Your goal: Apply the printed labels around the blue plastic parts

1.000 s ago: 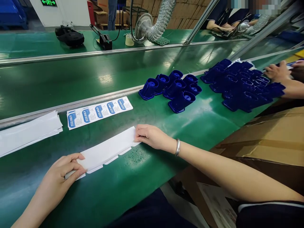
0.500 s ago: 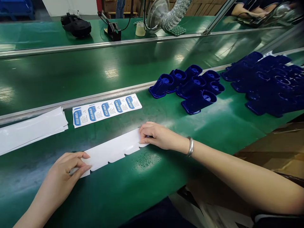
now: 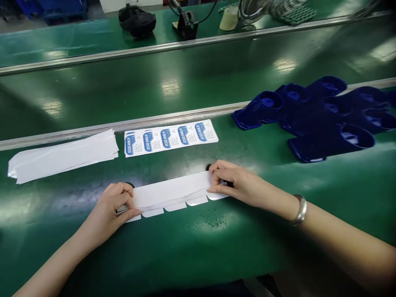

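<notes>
A white label strip (image 3: 173, 190) with a notched lower edge lies face down in front of me on the green bench. My left hand (image 3: 119, 206) pinches its left end between thumb and fingers. At the other end my right hand (image 3: 227, 179), with a silver bangle at the wrist, pinches the strip too. Along the lower side, the upper layer is partly lifted or folded back above the notched tabs. Beyond the hands lies a small stack of printed blue-and-white label strips (image 3: 170, 138). Left of that stack are several blank white strips (image 3: 68, 154), loosely piled.
Several dark blue plastic parts (image 3: 328, 142) with round openings lie at the right. A metal rail (image 3: 173, 115) runs behind the labels. On the far bench stand a black device (image 3: 137, 20), a small black holder (image 3: 187, 27) and a cream roll (image 3: 229, 18).
The camera view has shifted, so the bench things sit differently in the picture. Between my hands the strip's upper layer has come up along the near edge, showing the tabs beneath.
</notes>
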Available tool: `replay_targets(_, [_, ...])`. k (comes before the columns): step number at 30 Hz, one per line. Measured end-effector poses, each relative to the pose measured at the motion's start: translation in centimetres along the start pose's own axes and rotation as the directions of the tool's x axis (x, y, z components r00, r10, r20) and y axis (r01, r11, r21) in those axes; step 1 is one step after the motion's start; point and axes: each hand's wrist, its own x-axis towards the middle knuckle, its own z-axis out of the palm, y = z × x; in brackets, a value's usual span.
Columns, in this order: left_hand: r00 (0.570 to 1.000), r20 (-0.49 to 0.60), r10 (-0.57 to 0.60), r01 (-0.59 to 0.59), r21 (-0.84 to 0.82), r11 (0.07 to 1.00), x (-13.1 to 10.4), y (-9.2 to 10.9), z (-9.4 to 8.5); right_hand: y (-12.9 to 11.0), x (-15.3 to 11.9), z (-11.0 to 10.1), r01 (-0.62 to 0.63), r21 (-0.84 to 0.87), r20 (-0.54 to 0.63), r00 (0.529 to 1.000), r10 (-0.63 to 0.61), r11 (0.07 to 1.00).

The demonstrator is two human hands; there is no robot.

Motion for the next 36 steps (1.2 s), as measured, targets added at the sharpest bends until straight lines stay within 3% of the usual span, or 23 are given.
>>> replay_targets(11, [0.996, -0.044, -0.076, 0.079, 0.087, 0.993, 1.1, 1.4, -0.5, 0.0, 0.4, 0.5, -0.022, -0.197, -0.053, 0.999, 0.012, 0.980])
replay_targets(15, [0.989, -0.071, -0.127, 0.136, 0.130, 0.982, 1.5, 1.9, -0.6, -0.2, 1.2, 0.2, -0.089, -0.253, -0.071, 0.995, 0.073, 0.963])
replay_targets(21, [0.974, -0.050, -0.221, 0.225, 0.107, 0.968, 2.3, 2.0, -1.8, -0.4, 3.3, -1.2, -0.208, -0.039, 0.023, 0.978, 0.209, 0.977])
replay_targets(25, [0.988, 0.026, -0.154, 0.156, -0.106, 0.982, 1.6, 1.1, -3.2, -0.1, 3.5, -2.7, -0.205, 0.083, 0.159, 0.969, 0.190, 0.975])
replay_targets(29, [1.000, -0.004, 0.018, -0.018, -0.468, 0.884, 0.2, -0.3, -3.3, 0.4, 2.0, -3.3, -0.237, 0.209, 0.166, 0.965, 0.204, 0.949])
replay_targets(32, [0.992, -0.024, 0.126, -0.120, -0.517, 0.848, -0.3, 0.1, -2.5, 0.8, 0.5, -3.2, -0.266, 0.275, 0.165, 0.960, 0.227, 0.924])
replay_targets(36, [0.981, -0.158, 0.110, -0.175, -0.502, 0.847, 1.0, 1.9, 0.0, 1.6, -0.9, -4.2, -0.289, 0.265, 0.153, 0.955, 0.255, 0.920])
